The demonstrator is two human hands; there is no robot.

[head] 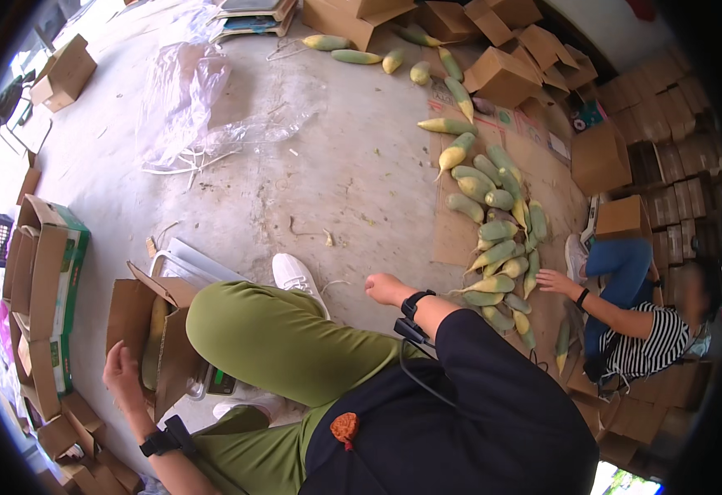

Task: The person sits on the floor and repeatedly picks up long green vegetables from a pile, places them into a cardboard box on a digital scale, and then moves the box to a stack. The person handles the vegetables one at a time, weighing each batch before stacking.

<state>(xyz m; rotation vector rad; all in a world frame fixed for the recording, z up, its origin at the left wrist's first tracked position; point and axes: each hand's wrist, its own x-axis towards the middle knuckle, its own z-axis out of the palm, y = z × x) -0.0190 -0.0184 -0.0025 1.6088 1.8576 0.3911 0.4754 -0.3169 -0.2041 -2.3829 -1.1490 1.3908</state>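
My left hand (123,377) is at the near left side of an open cardboard box (127,309), its fingers bent; whether they grip the box flap cannot be told. A green-and-yellow radish (153,346) lies inside that box. The box stands on or beside a digital scale (221,382), partly hidden by my knee. My right hand (387,289) is raised over the floor in front of me, fingers curled, with nothing visible in it. To its right, a pile of green radishes (495,231) lies on flattened cardboard (451,232).
A person (633,328) sits at the right, one hand near the pile. Cardboard boxes (503,74) lie at the top right, with more stacked at the right edge. Plastic sheeting (181,93) lies on the floor at upper left. Green-and-brown cartons (45,266) stand at the left.
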